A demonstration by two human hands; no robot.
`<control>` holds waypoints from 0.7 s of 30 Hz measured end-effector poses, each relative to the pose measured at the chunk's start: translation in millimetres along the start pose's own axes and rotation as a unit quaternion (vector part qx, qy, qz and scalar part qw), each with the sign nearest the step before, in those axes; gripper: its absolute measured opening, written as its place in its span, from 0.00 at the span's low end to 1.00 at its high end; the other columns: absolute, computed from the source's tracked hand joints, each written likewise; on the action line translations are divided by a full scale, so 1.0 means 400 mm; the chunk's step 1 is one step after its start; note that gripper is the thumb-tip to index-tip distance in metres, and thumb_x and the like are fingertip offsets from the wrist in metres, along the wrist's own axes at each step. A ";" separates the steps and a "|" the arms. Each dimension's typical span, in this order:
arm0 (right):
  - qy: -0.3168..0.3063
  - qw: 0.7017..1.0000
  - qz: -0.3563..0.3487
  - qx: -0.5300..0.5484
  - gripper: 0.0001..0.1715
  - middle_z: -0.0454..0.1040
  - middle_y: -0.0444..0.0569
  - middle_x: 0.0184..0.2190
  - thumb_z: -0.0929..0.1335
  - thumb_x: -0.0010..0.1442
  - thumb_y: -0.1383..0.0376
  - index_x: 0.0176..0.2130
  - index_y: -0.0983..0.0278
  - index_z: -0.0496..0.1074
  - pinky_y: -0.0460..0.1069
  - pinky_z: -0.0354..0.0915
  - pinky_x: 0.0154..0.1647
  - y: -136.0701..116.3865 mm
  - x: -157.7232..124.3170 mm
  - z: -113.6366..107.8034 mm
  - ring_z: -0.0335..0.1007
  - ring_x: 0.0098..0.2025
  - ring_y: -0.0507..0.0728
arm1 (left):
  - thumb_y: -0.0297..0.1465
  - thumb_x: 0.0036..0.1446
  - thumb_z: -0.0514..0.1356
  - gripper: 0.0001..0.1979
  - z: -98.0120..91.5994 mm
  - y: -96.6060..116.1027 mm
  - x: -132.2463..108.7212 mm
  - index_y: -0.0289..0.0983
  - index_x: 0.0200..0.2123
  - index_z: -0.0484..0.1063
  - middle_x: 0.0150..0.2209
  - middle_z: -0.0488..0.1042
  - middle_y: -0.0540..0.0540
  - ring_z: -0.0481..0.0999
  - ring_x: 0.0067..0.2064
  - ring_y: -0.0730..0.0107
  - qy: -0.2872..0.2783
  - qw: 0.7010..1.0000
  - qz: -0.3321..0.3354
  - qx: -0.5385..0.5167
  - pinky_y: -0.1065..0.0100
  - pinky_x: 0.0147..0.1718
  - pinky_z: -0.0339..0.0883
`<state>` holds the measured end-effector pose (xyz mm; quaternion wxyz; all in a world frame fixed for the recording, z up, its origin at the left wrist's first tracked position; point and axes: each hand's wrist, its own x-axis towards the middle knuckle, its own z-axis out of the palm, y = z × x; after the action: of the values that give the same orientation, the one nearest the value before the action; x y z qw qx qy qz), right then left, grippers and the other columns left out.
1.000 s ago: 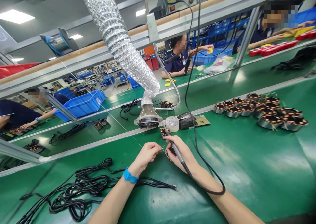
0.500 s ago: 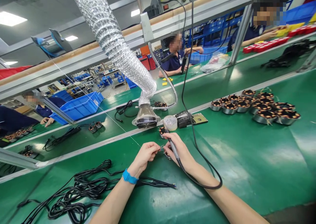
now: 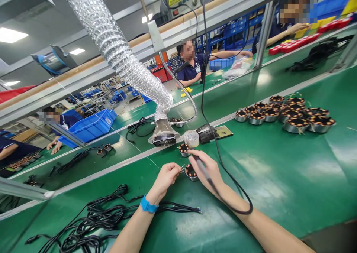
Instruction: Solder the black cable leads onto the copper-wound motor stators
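Note:
Pinched fingers of my left hand [image 3: 168, 175], above a blue wristband, hold a thin wire end beside a round copper-wound motor coil [image 3: 190, 172] on the green table. Just right of that coil is my right hand [image 3: 208, 167], closed around a dark soldering iron [image 3: 203, 170] whose cable loops over my forearm. The iron is blurred and its tip cannot be made out. A second coil [image 3: 184, 149] sits right behind, close to my right fingertips. Beyond it stands a round pale container [image 3: 191, 138].
A fume hood [image 3: 164, 134] on a silver duct hangs behind my hands. Black cables [image 3: 103, 216] lie front left, and several coils [image 3: 295, 121] stand at the right. A metal rail [image 3: 134, 158] crosses behind. People sit at benches beyond.
My right hand has moved slightly right and away from my left fingers, uncovering the near coil. The iron has swung with it. The camera view has shifted a little.

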<state>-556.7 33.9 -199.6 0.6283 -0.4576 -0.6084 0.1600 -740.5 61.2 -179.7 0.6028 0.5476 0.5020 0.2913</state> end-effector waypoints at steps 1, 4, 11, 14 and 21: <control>0.022 1.000 0.001 0.001 0.11 0.81 0.48 0.36 0.65 0.71 0.60 0.44 0.60 0.78 0.50 0.76 0.40 -0.006 0.000 -0.009 0.79 0.36 0.56 | 0.40 0.48 0.65 0.14 0.002 0.002 -0.001 0.36 0.28 0.69 0.21 0.57 0.59 0.46 0.20 0.84 0.000 1.000 -0.003 -0.002 0.72 0.20 0.34; 0.049 0.999 -0.015 0.018 0.19 0.78 0.46 0.25 0.62 0.73 0.59 0.34 0.61 0.77 0.50 0.73 0.32 -0.019 -0.006 -0.033 0.76 0.26 0.55 | 0.40 0.46 0.65 0.13 0.005 0.004 0.000 0.36 0.28 0.68 0.21 0.58 0.58 0.47 0.20 0.84 0.004 1.000 -0.014 -0.011 0.72 0.20 0.34; 0.023 0.995 -0.090 0.023 0.22 0.70 0.43 0.17 0.62 0.71 0.63 0.28 0.61 0.75 0.49 0.69 0.25 -0.030 -0.013 -0.037 0.68 0.19 0.52 | 0.39 0.46 0.64 0.12 0.006 -0.001 0.007 0.36 0.27 0.69 0.21 0.59 0.58 0.49 0.20 0.83 0.008 0.999 -0.019 -0.029 0.71 0.20 0.35; 0.013 0.995 -0.099 0.024 0.21 0.71 0.42 0.17 0.62 0.70 0.64 0.28 0.61 0.75 0.48 0.67 0.25 -0.031 -0.011 -0.035 0.67 0.18 0.51 | 0.39 0.46 0.64 0.12 0.006 -0.005 0.007 0.36 0.27 0.69 0.20 0.58 0.58 0.49 0.20 0.83 0.005 0.999 -0.019 -0.037 0.70 0.20 0.35; -0.008 0.996 -0.078 0.040 0.21 0.71 0.42 0.17 0.63 0.70 0.64 0.28 0.61 0.75 0.48 0.67 0.25 -0.029 -0.013 -0.036 0.67 0.19 0.51 | 0.39 0.46 0.64 0.13 0.007 -0.005 0.002 0.36 0.27 0.69 0.21 0.58 0.58 0.49 0.20 0.83 0.008 0.999 -0.023 -0.042 0.70 0.20 0.35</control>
<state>-549.0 18.2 -191.6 0.6520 -0.3822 -0.6402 0.1379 -738.2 60.7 -181.9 0.6275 0.5083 0.5063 0.3026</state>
